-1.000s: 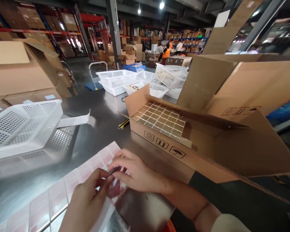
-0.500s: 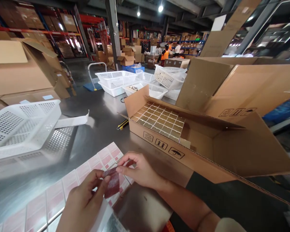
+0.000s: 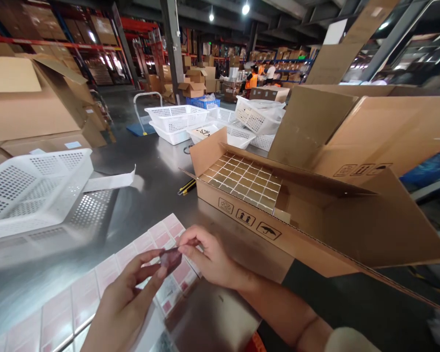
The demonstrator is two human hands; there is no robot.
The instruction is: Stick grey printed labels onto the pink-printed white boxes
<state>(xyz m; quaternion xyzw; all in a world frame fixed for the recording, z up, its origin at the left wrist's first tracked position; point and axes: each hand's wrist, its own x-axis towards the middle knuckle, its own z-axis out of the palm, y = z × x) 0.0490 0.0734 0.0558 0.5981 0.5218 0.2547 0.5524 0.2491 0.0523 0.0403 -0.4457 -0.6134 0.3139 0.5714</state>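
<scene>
My left hand [image 3: 126, 300] and my right hand [image 3: 209, 259] both pinch a small dark red sticker [image 3: 169, 257] between fingertips, lifted just above a sheet of pink and white stickers [image 3: 106, 278] that lies on the steel table. Beyond my right hand stands an open cardboard box [image 3: 264, 205] with a grid of small gold-topped items [image 3: 244, 182] filling its left part; its right part shows bare cardboard.
A white perforated basket [image 3: 33, 188] lies at the left, a white paper strip [image 3: 110, 182] beside it. A yellow-black tool [image 3: 187, 187] rests by the box. More white baskets [image 3: 178, 122] and cartons [image 3: 370, 127] stand behind. People in orange vests [image 3: 253, 78] work far back.
The red sticker has come off the sheet and now hangs pinched between both hands, a little higher than before. The hands shifted slightly apart.
</scene>
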